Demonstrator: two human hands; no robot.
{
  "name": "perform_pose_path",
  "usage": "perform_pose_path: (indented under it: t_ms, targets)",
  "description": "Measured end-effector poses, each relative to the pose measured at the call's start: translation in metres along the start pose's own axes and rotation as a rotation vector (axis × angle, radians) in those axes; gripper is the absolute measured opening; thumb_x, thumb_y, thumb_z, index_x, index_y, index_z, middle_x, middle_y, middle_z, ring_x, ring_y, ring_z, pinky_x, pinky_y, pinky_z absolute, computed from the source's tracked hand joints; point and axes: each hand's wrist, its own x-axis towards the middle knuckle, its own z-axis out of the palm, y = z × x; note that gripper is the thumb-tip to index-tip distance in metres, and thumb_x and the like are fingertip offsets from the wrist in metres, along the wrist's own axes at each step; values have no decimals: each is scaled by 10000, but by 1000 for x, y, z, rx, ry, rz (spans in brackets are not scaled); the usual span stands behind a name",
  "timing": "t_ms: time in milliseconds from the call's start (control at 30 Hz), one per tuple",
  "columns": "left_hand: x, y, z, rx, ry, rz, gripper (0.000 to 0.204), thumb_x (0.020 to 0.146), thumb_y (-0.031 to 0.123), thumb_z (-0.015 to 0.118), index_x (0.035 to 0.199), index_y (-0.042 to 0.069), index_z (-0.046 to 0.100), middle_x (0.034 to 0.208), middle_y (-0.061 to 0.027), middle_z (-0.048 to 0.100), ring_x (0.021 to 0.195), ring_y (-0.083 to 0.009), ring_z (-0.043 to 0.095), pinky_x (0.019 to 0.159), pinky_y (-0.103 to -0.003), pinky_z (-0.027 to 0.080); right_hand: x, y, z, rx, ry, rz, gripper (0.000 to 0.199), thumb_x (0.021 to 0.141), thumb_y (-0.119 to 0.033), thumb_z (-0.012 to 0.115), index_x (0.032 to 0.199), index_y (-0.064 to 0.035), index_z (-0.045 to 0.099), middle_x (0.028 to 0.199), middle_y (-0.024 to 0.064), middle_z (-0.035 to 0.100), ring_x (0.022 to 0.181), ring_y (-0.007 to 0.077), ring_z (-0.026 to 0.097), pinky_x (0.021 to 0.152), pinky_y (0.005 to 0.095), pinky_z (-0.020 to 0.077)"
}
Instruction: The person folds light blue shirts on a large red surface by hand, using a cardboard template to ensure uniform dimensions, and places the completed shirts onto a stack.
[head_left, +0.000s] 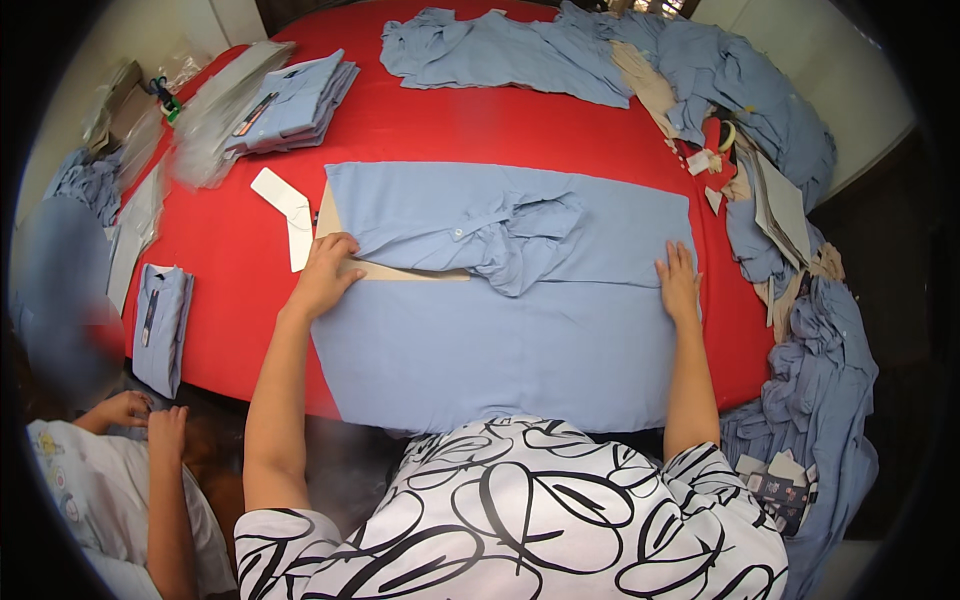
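A light blue shirt lies spread on the red-covered table in front of me, its far side folded over. On top rests a crumpled sleeve with a small white button at its cuff. A beige cardboard sheet shows at the shirt's left end, partly covered by the cloth. My left hand presses on that left end, by the cardboard, with fingers apart. At the right edge my right hand lies flat on the cloth, fingers stretched out. Neither hand is gripping anything.
A white angled card strip lies left of the shirt. Folded shirts and clear plastic bags sit at the far left. Another folded shirt is near a co-worker's hands. Loose blue garments and a tape dispenser lie right.
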Motion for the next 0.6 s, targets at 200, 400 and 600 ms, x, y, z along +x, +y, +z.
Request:
perform_pose_path:
  t_ms: [200,400,600]
  targets:
    - [-3,-13,6,65,73,40,345,778,91,753,1076,45,585,1198,-85,565,1191,-312,468,1032,-399,421,-8,16,8,-60,89,30,504,1019,-338,462,1479,-143,401,1586,122,275,1479,296,212,1137,636,179]
    - [-4,-20,-16,112,-121,76,536,754,198,782,1232,71,577,1316,-102,530,1246,-317,446,1078,-416,387,-126,-163,-38,751,-14,-710,388,829,-166,706,1190,-51,623,1176,180,616,1104,381,547,994,457,419]
    - [8,14,-28,358,-296,23,529,727,183,792,1206,88,588,1294,-72,548,1245,-296,447,1073,-429,386,-223,-273,-42,371,-403,-1425,291,735,-202,759,965,-72,636,1036,123,614,989,317,589,828,444,485]
